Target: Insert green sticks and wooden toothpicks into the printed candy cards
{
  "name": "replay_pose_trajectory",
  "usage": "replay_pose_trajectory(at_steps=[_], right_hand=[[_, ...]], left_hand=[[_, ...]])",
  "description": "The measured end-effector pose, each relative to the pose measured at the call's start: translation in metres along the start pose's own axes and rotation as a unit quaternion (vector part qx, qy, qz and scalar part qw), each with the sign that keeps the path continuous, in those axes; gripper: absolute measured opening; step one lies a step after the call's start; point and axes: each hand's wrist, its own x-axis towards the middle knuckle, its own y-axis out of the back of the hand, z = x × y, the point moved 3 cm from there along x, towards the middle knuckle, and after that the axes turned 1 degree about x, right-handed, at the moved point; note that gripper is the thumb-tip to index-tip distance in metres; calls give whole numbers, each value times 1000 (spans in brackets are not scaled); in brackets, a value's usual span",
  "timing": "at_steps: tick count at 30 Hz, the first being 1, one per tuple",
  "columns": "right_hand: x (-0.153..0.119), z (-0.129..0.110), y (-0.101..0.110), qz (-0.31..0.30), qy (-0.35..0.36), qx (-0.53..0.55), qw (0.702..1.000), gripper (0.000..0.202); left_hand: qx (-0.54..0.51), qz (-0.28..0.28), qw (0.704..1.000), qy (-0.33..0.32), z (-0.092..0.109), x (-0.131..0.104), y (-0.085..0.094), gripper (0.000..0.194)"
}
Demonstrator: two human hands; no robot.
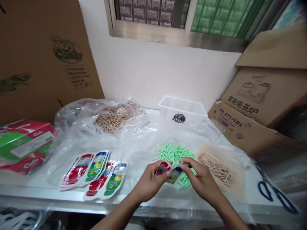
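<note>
A small red, blue and green printed packet [175, 174] is held between both hands above the table. My left hand [151, 180] grips its red end between thumb and fingers. At its blue end, my right hand [200, 179] pinches with thumb and forefinger. Behind and under the hands lies a pile of light green sticks [175, 152]. To the right, tan sticks [217, 167] lie in a loose heap on a brownish sheet. Several flat bottle-shaped packets [78, 169] in red and green overlap at the left front.
A clear bag of brown sticks [114, 118] sits at the back left. A white plastic bin [183, 110] stands near the wall. Blue-handled scissors [275, 195] lie at the right edge. Cardboard boxes [251, 95] flank the table; a red-green box [26, 143] is far left.
</note>
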Motion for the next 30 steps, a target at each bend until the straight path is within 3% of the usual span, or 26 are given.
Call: replay_pose_trajectory(at_steps=[4, 6, 7, 9, 11, 15, 20, 30], right_hand=[[3, 61, 51, -64, -65, -91, 992, 31], [5, 105, 77, -101, -146, -246, 953, 32], [5, 127, 87, -130, -194, -341, 911, 31], [7, 160, 98, -144, -230, -391, 879, 25], [7, 181, 95, -159, -240, -402, 869, 28], [7, 200, 78, -175, -253, -413, 857, 31], [7, 205, 70, -163, -263, -430, 848, 30], [0, 210, 66, -108, -242, -392, 881, 27]], left_hand=[[6, 5, 999, 34, -9, 6, -1, 35], [11, 28, 999, 29, -12, 8, -2, 32], [7, 38, 999, 24, -12, 9, -3, 31], [-7, 44, 999, 20, -13, 10, -7, 29], [-28, 36, 999, 29, -12, 11, -12, 28], [-79, 18, 995, 51, -13, 13, -19, 29], [-110, 8, 992, 57, -15, 16, -20, 30], [-102, 16, 994, 43, -16, 18, -12, 32]])
